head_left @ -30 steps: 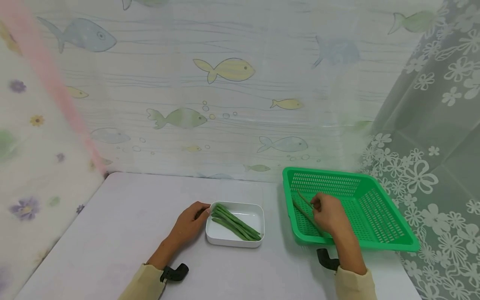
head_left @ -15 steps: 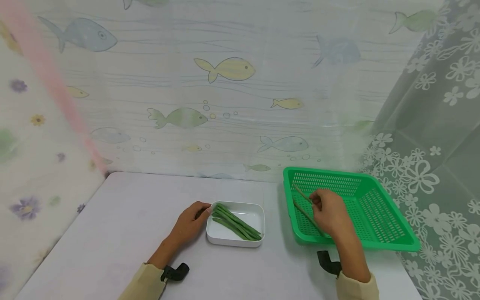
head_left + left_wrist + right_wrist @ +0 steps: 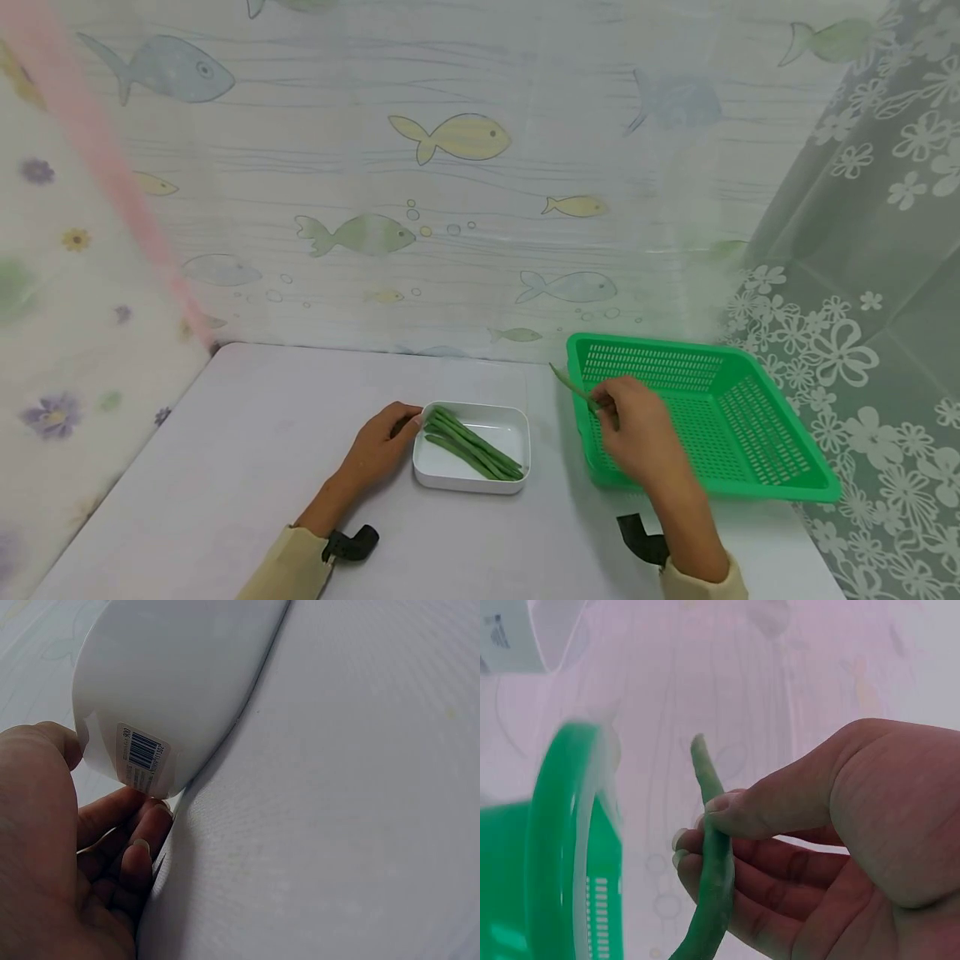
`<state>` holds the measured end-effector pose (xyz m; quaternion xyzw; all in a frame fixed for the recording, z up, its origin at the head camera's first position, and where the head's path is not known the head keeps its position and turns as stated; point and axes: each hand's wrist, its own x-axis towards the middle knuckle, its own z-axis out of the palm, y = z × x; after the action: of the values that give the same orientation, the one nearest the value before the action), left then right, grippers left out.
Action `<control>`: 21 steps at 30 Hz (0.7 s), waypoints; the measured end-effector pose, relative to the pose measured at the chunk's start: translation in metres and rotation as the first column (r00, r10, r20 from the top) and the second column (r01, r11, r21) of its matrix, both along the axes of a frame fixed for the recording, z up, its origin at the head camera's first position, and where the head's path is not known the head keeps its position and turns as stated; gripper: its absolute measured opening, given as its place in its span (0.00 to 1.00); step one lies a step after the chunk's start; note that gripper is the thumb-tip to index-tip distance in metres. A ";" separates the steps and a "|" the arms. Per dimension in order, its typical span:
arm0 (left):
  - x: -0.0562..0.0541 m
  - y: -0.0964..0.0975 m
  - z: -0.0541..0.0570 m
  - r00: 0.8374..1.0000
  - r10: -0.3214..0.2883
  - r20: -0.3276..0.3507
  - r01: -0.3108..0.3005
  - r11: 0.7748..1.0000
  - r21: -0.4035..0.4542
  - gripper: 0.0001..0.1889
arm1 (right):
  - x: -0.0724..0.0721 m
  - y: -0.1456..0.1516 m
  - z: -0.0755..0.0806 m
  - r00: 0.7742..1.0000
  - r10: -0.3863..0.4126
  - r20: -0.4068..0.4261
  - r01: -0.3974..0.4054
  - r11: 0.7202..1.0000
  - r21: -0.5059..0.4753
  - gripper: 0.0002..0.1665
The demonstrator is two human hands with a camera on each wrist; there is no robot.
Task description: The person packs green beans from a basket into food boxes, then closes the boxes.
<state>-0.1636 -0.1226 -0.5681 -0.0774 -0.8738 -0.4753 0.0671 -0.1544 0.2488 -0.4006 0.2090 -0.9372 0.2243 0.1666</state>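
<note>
In the head view, my left hand [image 3: 378, 448] holds the left end of a white rectangular dish [image 3: 435, 482]. The left wrist view shows the thumb at the rim and bent fingertips [image 3: 156, 821] against its side, by a barcode label [image 3: 142, 759]. Several green beans [image 3: 472, 446] lie slantwise in the dish. Over the left rim of a green plastic basket [image 3: 705, 421], my right hand [image 3: 637, 429] pinches a green bean [image 3: 718, 877] between thumb and fingers. The bean's tip sticks out past the rim. My hand covers part of the basket floor.
The dish and basket stand on a white-covered table [image 3: 285, 417], with a gap between them. A fish-print curtain [image 3: 450, 250] hangs behind the table. A grey flowered sheet [image 3: 885, 350] comes close to the basket's right side.
My right hand has lifted the bean and moved left to the basket's rim. The bean lying in the basket earlier is out of sight now. My left hand and the dish stay put.
</note>
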 end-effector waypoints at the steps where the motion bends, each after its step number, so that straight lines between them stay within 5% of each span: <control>1: 0.000 0.000 0.000 1.000 0.001 0.001 -0.001 1.000 0.001 0.16 | 0.001 -0.002 -0.001 1.000 0.005 -0.016 -0.005 1.000 -0.002 0.11; 9: 0.001 0.002 0.001 1.000 0.017 0.001 -0.017 1.000 -0.002 0.16 | 0.007 -0.022 -0.008 0.988 0.076 -0.135 -0.080 0.997 -0.021 0.15; 21: 0.001 0.001 0.001 1.000 0.009 0.017 -0.009 1.000 0.009 0.16 | 0.013 -0.050 -0.023 0.980 0.130 -0.150 -0.139 0.989 -0.054 0.16</control>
<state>-0.1630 -0.1220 -0.5667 -0.0693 -0.8725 -0.4797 0.0622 -0.1409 0.1988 -0.4236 0.2823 -0.8985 0.2490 0.2258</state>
